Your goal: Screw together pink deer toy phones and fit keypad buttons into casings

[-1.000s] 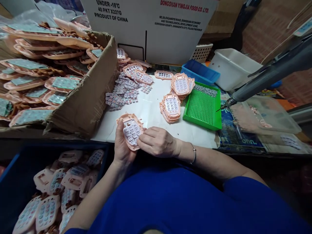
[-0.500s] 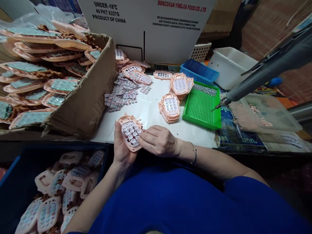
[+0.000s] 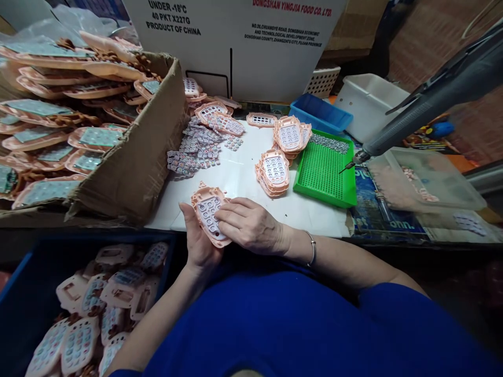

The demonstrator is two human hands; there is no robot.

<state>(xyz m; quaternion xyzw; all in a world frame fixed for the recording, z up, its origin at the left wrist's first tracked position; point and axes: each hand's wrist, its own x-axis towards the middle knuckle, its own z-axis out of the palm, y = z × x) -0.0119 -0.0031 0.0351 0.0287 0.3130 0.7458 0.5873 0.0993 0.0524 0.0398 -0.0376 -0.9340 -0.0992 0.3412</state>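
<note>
My left hand [image 3: 200, 247] cradles a peach plastic toy-phone shell [image 3: 197, 200] from below and the left, its thumb raised a little off the near rim. The shell's open inner side faces up, tilted toward me. Inside it lies a white button pad [image 3: 207, 210] with rows of round keys. My right hand [image 3: 251, 226] rests over the shell's right side, fingers bent close together with the tips on the pad; they cover part of it. Farther back on the white worktop, loose button pads [image 3: 194, 152] lie in a heap. Two stacks of shells fitted with pads [image 3: 274, 170] stand to the right.
At left, a cardboard box [image 3: 157, 120] is piled with shells bearing green boards. Below it, a blue bin [image 3: 168, 262] holds assembled toy phones. A green tray [image 3: 324, 175] contains screws, with an electric screwdriver [image 3: 393, 131] hanging over it. Blue [image 3: 322, 115] and white tubs stand behind.
The button pad now sits flatter in the shell. My right fingers have shifted left over the pad, and my left thumb has come away from the shell's rim.
</note>
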